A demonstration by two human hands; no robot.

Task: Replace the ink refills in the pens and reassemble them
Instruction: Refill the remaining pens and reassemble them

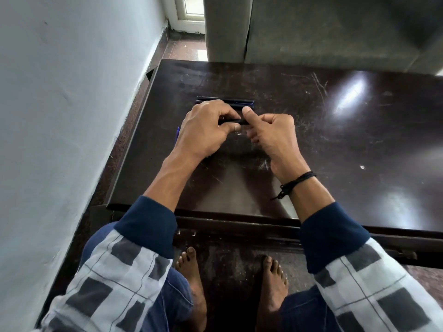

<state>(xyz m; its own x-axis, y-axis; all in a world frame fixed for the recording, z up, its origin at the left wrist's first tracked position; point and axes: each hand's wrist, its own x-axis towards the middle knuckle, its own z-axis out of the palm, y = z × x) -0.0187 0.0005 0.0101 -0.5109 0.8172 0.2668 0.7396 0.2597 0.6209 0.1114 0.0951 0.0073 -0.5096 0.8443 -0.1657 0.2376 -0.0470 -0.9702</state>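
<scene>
Both hands hold one black pen (pixel 233 121) level above the dark wooden table (pixel 335 144). My left hand (pixel 206 130) grips its left part with thumb and fingers. My right hand (pixel 268 130) pinches its right end, thumb raised. Just beyond the hands, a row of dark pens (pixel 237 101) lies side by side on the table. A blue refill (pixel 177 133) lies left of my left hand, mostly hidden by it.
A white wall (pixel 60 116) runs close along the table's left edge. A grey sofa (pixel 335 29) stands behind the table. My bare feet (pixel 191 271) are on the floor under the table's front edge. A small white speck (pixel 362 167) lies on the right.
</scene>
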